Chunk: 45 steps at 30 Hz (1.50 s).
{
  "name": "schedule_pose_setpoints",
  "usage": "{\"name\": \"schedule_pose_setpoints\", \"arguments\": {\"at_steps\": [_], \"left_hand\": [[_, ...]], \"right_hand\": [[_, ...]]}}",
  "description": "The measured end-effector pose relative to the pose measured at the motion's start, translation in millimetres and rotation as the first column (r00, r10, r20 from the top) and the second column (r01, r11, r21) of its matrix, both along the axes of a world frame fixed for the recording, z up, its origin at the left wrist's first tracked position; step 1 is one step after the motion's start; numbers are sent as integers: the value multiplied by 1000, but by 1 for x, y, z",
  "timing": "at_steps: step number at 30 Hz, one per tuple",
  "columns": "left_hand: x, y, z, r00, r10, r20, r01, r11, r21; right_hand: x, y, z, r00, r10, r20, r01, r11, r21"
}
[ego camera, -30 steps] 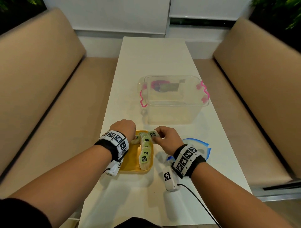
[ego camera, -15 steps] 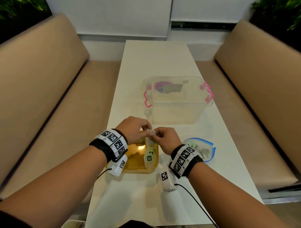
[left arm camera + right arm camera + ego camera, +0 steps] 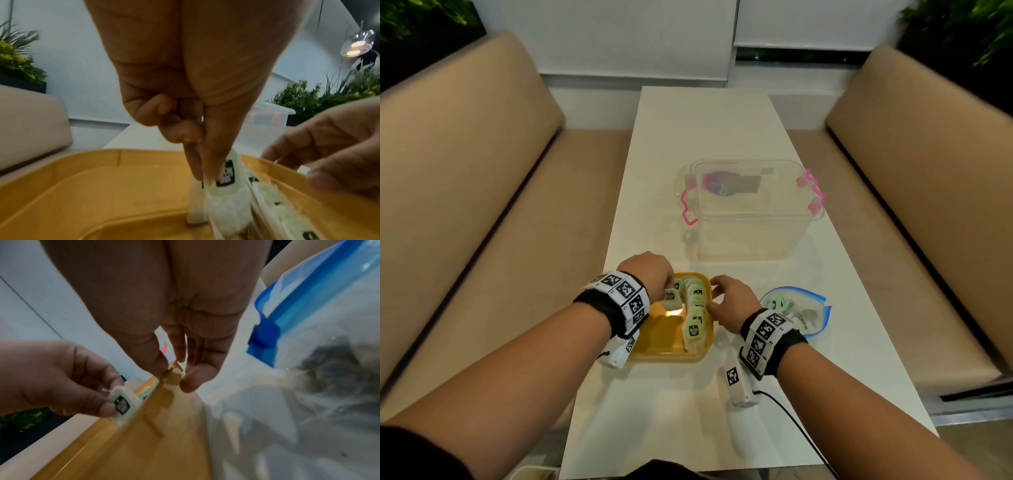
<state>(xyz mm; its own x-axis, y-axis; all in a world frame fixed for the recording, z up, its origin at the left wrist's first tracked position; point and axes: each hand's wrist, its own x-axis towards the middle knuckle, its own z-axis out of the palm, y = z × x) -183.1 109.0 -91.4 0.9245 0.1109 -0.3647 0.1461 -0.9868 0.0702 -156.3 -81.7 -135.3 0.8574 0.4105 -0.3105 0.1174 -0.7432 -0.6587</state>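
At the near end of the white table (image 3: 705,137): 1 yellow tray (image 3: 661,354), with a row of tea packets (image 3: 693,330), green and white, standing on edge along its right side and overlapped like tiles. At least 4 black labels countable there, the full number too crowded to tell.

Left hand (image 3: 650,274) over the far left part of the tray. Thumb and forefinger pressed together on the top edge of 1 separate packet (image 3: 671,297), the other 3 fingers curled toward the palm. Packet upright, lower end down at the tray floor, just beside the far end of the row; touching it or not, hard to tell.

Right hand (image 3: 734,301) at the tray's right rim near the far corner. Thumb on the inner side, fingertips on the outer side, rim lightly pinched between them; fingers bent, close together, not spread.

Just right of the tray, partly behind the right wrist: 1 clear zip bag (image 3: 808,313) with a blue seal, lying flat, a few green packets inside, number not readable. Farther up the table, well apart from the tray: 1 clear plastic storage box (image 3: 750,236) with 2 pink latches, 1 at each end. Along the table's long sides: 2 beige seats (image 3: 465,171), 1 per side. On the wrists: 2 bands with black-and-white markers, 1 each.
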Motion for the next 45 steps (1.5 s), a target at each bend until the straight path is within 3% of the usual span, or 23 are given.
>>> {"name": "schedule_pose_setpoints", "arguments": {"at_steps": [9,13,19,23,27,29,32,35,39,45], "left_hand": [[7,-22,-10,999,46,23,-50,972,229],[8,-23,-10,997,73,33,-79,962,261],[11,-25,3,989,144,22,-146,972,182],[16,-52,22,989,91,118,-87,995,-44],[23,-112,31,981,-77,177,121,959,-255],[28,-143,26,979,-124,164,169,938,-302],[35,-181,8,980,-176,97,198,926,-320],[36,-204,-14,979,-202,-33,188,950,-248],[34,-213,-40,987,-121,-105,103,981,-162],[30,-219,-46,996,-4,-92,-13,982,-190]], "right_hand": [[-2,-3,0,999,-14,-45,18,997,80],[0,-4,-3,999,-6,-48,10,996,84],[6,-21,2,998,-57,25,52,986,158],[23,-57,16,989,-109,99,87,974,211],[44,-104,25,979,-111,170,93,990,110],[52,-126,24,980,-58,190,73,995,-71],[57,-152,18,989,10,145,43,933,-356],[56,-168,9,1000,30,0,-27,904,-427],[50,-182,-6,981,140,-135,-180,919,-350],[47,-190,-15,979,174,-109,-191,964,-182]]}}
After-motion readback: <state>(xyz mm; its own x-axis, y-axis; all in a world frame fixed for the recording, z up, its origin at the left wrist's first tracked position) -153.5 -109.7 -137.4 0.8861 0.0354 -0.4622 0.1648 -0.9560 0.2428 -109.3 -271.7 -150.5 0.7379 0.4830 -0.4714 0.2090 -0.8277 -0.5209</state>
